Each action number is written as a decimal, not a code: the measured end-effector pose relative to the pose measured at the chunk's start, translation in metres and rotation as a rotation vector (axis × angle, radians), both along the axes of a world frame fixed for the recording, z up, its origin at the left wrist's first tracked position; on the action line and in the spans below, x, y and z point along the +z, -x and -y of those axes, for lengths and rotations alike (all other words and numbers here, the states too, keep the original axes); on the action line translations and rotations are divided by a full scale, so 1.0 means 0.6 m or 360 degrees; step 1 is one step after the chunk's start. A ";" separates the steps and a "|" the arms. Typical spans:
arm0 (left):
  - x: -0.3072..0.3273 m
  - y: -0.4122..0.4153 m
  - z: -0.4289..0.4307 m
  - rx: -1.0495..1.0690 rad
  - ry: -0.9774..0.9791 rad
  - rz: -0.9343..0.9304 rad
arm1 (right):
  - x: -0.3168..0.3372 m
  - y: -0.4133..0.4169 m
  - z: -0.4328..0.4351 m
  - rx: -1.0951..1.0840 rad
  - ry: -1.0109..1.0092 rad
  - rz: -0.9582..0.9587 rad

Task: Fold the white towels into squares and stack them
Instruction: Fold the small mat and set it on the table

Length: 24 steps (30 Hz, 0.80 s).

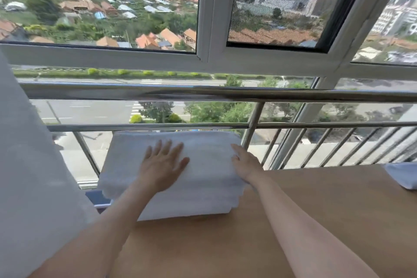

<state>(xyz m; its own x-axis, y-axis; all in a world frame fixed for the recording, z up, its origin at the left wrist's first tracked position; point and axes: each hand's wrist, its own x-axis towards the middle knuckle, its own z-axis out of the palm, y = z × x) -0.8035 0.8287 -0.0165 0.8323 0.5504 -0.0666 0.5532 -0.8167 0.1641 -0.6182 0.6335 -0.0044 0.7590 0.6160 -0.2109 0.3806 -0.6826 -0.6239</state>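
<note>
A stack of folded white towels (203,189) sits at the far left corner of the wooden table (316,221), close to the railing. My left hand (162,165) lies flat on top of the stack, fingers spread and straight. At the stack's right edge my right hand (246,162) rests with fingers extended along the side of the top towel. Another white towel (404,176) lies at the table's far right edge, partly out of frame.
A steel railing (225,93) with vertical bars runs just behind the table, in front of the window (203,56). A white curtain (29,176) hangs at the left, beside the stack.
</note>
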 end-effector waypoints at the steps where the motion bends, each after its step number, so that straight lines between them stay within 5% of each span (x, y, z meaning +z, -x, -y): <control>1: 0.006 -0.016 0.028 -0.0067 0.0015 0.0001 | 0.007 0.001 0.011 0.0039 -0.0015 -0.0001; 7: 0.055 -0.067 0.181 -0.0423 0.0269 -0.0050 | 0.048 0.010 0.105 0.0187 -0.0058 0.0121; 12: 0.085 -0.080 0.287 -0.0279 0.0413 0.0175 | 0.060 -0.021 0.256 0.0216 0.0129 0.0352; 18: 0.067 -0.094 0.437 -0.0294 0.0010 0.0079 | 0.048 -0.041 0.476 0.0184 0.0223 0.0650; 24: 0.054 -0.174 0.624 -0.0298 -0.0186 0.0003 | 0.035 -0.083 0.681 0.0115 0.0293 0.0606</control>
<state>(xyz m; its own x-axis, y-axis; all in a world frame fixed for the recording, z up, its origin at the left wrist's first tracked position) -0.6994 0.4540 0.0158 0.9208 0.3900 -0.0098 0.3898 -0.9187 0.0633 -0.5687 0.2251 0.0168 0.7601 0.6489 -0.0354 0.6113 -0.7324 -0.3000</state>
